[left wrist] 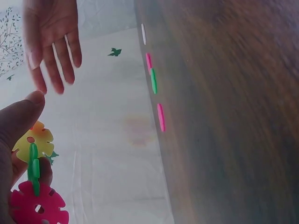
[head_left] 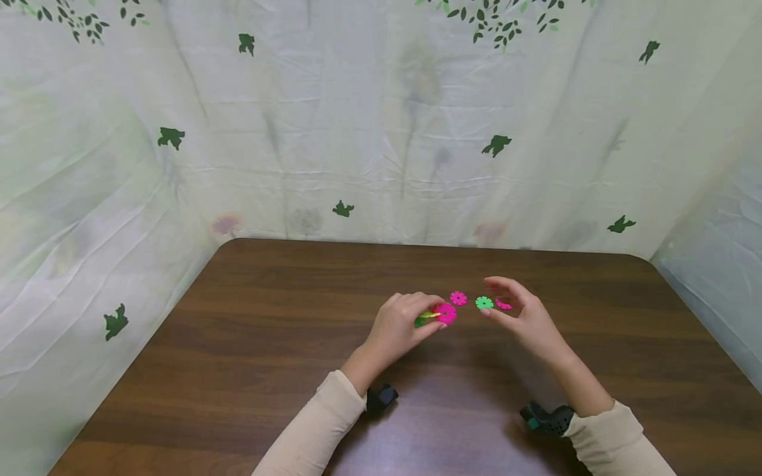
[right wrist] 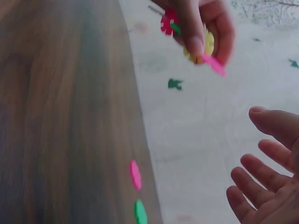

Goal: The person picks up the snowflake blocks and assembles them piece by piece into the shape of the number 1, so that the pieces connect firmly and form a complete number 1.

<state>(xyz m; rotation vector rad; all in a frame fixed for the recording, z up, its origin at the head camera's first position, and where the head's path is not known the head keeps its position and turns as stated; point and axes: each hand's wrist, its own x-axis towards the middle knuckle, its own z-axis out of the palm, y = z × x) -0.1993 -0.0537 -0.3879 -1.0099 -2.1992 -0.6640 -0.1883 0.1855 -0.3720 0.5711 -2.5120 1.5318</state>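
Observation:
My left hand (head_left: 397,322) pinches a small cluster of notched plastic discs joined edge to edge. In it I see a pink disc (head_left: 445,313), a green disc (left wrist: 33,168) and a yellow disc (left wrist: 37,142). The right hand (head_left: 534,322) hovers to the right, fingers apart and relaxed, with nothing in its grasp in the right wrist view. Loose discs lie on the table around it: one pink (head_left: 458,298), one green (head_left: 484,303) by the thumb in the head view, and another pink (head_left: 503,305) partly covered by the hand.
A white disc (left wrist: 144,34) lies farther along the row in the left wrist view. The brown wooden table (head_left: 286,357) reaches back to a pale curtain (head_left: 369,119) printed with leaves and birds. A dark camera (head_left: 381,398) is strapped at the left wrist, another (head_left: 546,420) at the right.

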